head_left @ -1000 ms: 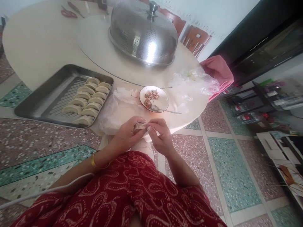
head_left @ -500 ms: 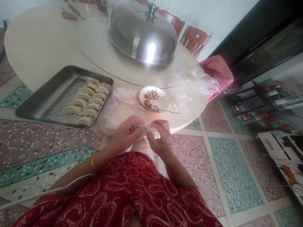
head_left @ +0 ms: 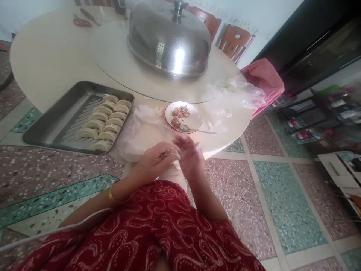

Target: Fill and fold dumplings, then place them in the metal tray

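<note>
A partly folded dumpling with dark filling showing rests in my left hand, whose fingers are closed round it. Close beside it, my right hand is blurred by motion, its fingers stretched out and apart. Just beyond the hands stands a white plate with minced filling on it. A metal spoon lies across the plate's near rim. To the left, several folded dumplings lie in two rows in a grey metal tray.
A large perforated steel dome lid stands on the round glass turntable. Crumpled clear plastic lies at the table's right, by a pink cloth. Another plastic sheet lies beside the tray. Red-handled scissors lie far left.
My right hand has come away from the dumpling and its fingers have spread. My left hand still holds the dumpling. The view has shifted slightly.
</note>
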`<act>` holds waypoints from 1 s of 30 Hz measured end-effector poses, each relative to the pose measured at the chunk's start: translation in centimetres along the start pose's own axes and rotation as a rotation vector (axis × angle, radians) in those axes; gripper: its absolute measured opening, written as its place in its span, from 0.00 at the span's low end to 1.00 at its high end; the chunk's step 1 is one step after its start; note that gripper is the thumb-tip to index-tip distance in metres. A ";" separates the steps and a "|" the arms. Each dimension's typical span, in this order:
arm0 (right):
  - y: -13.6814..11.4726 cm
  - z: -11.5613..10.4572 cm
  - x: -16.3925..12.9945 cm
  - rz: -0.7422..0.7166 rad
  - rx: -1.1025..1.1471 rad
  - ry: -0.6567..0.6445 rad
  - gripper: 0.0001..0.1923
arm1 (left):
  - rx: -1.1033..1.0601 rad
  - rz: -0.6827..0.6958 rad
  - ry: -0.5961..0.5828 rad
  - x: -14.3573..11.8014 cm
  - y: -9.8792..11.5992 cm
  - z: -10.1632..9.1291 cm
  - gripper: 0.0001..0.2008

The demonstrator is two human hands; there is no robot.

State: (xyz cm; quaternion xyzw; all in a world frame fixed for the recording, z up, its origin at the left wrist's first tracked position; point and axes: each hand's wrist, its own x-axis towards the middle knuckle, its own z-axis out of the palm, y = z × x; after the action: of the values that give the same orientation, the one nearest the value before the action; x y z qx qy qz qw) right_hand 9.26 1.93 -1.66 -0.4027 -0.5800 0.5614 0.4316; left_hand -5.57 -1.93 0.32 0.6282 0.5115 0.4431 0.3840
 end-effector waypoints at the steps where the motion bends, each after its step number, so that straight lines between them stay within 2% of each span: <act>1: -0.1 0.3 0.2 0.129 0.152 -0.089 0.34 | 0.026 0.058 -0.043 0.1 0.1 0.1 0.08; 3: -0.5 0.9 0.6 0.308 0.405 -0.214 0.37 | 0.109 0.180 -0.088 0.4 0.2 0.2 0.08; 4: -0.8 1.2 0.6 0.362 0.497 -0.232 0.37 | 0.159 0.234 -0.086 0.6 0.2 0.2 0.08; 7: -1.2 1.5 0.5 0.442 0.608 -0.174 0.36 | 0.301 0.304 -0.097 1.2 0.1 0.0 0.09; 10: -1.5 1.3 0.2 0.470 0.590 -0.109 0.38 | 0.408 0.282 -0.175 1.7 0.1 -0.5 0.09; 14: -1.9 0.9 0.0 0.478 0.622 -0.115 0.36 | 0.462 0.293 -0.262 2.1 0.1 -0.8 0.08; 18: -2.4 0.8 0.0 0.522 0.853 -0.120 0.30 | 0.521 0.415 -0.242 2.4 0.0 -0.7 0.07; 22: -2.6 0.7 0.0 0.559 1.063 -0.104 0.28 | 0.568 0.654 -0.197 2.9 -0.1 -0.4 0.07; 25: -2.9 0.7 0.0 0.587 1.119 -0.063 0.28 | 0.574 0.777 -0.192 3.2 -0.1 0.1 0.05; 30: -3.2 0.7 0.0 0.629 1.161 0.022 0.30 | 0.520 0.855 -0.232 3.5 0.1 0.7 0.05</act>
State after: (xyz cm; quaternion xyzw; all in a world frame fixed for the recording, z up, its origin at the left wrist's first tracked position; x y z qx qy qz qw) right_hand 8.65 1.60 1.58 -0.2605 -0.0335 0.8781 0.3998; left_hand -4.56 1.46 0.73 0.9010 0.2561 0.3459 0.0537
